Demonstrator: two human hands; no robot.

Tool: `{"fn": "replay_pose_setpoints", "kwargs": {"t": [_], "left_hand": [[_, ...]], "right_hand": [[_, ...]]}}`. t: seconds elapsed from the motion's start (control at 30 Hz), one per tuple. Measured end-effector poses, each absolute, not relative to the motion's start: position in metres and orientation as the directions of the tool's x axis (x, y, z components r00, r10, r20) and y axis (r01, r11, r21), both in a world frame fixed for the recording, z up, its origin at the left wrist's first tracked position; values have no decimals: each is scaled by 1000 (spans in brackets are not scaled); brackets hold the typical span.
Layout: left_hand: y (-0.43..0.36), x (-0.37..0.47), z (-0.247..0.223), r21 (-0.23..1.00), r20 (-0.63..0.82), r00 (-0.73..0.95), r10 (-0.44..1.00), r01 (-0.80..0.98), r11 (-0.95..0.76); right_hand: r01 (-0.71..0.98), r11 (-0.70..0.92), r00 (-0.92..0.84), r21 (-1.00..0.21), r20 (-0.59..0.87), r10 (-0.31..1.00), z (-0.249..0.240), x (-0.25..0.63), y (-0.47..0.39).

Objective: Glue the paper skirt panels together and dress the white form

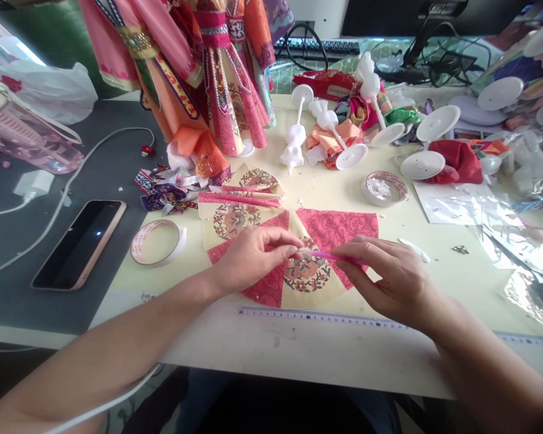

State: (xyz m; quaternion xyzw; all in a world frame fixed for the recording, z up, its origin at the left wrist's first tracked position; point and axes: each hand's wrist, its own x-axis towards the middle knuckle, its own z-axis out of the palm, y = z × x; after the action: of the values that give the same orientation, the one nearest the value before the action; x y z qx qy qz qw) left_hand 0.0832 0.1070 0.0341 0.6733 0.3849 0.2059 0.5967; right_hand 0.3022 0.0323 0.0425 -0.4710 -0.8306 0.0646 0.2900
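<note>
- Pinches a slim pink stick [324, 255] between thumb and fingers of the right hand [384, 268], above the right part of the patterned cloth [305, 280].
- Presses thumb and fingertips of the left hand [256, 253] together near the pale tip of the stick, above the middle of the cloth; cannot tell whether gripping the tip or something tiny.
- Has the cloth spread on the bench [253, 349], beneath both hands, with pink panels, cream panels and floral rounds.
- Shows a folded pink-and-cream strip [239, 199] at the far left edge of the cloth.
- Shows a ruler [326, 317] along the near edge of the cloth.
- Has a roll of tape [175, 251] just left of the cloth, and a phone [79, 244] farther left of it.
- Has a second roll [391, 179] beyond the cloth to the right, with small clear bits inside.
- Has crumpled fabric scraps [167, 191] beyond the cloth to the left.
- Shows white doll forms [294, 141] on disc bases, and dressed figures [224, 78] in pink and orange robes, well beyond the cloth.
</note>
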Motion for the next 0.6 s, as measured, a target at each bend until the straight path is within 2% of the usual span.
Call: {"fn": "replay_pose_setpoints", "kwargs": {"t": [0.1, 0.17, 0.27, 0.33, 0.4, 0.47, 0.6], "left_hand": [[108, 82, 35, 930, -154, 637, 755, 351, -106], [109, 80, 34, 849, -97, 656, 749, 447, -281], [113, 77, 34, 577, 43, 728, 684, 541, -612], [116, 74, 36, 361, 70, 774, 630, 569, -739], [119, 70, 41, 193, 20, 773, 634, 619, -761], [122, 65, 47, 87, -42, 726, 686, 687, -722], [125, 55, 57, 0, -119, 627, 770, 775, -632]], "right_hand": [[707, 492, -337, -509, 369, 866, 46, 308, 33], [679, 444, -329, -585, 298, 896, 49, 313, 33], [672, 363, -361, -645, 143, 922, 52, 320, 34], [683, 319, -382, -657, 51, 923, 54, 324, 35], [689, 295, -387, -662, 9, 922, 54, 326, 35], [696, 280, -371, -662, 3, 929, 53, 328, 36], [714, 257, -334, -651, 5, 942, 51, 330, 37]]}}
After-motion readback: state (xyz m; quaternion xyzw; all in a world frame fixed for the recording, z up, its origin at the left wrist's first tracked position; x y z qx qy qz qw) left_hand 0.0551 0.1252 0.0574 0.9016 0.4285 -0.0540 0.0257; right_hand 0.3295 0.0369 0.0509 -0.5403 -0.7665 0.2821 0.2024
